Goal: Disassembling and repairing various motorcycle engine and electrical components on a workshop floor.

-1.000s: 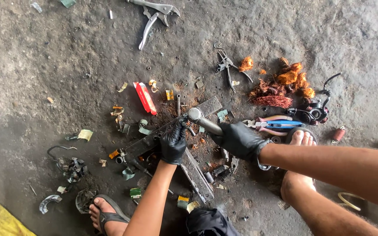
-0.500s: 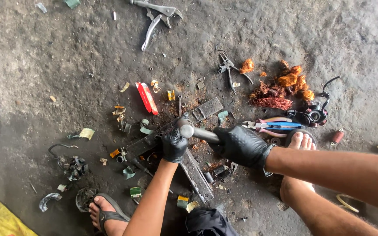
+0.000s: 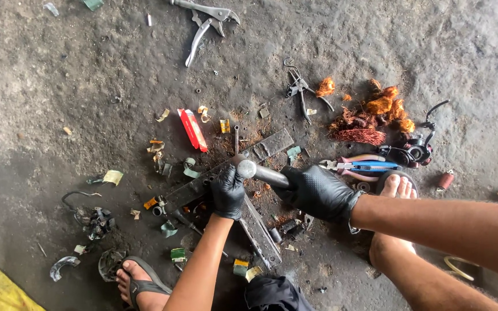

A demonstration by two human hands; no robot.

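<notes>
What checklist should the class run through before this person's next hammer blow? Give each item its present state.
1. Both hands gloved: ok, left hand and right hand wear black gloves.
2. Hammer gripped firmly: ok, right hand wraps the handle.
3. Left fingers clear of the hammer head: not ok, they sit right beside it.
4. Metal bar lying flat on the floor: ok.
5. Feet protected: not ok, open sandal, bare toes near the work.
6. Eye protection: cannot tell.

Rough, stained grey concrete floor [image 3: 59,69]
</notes>
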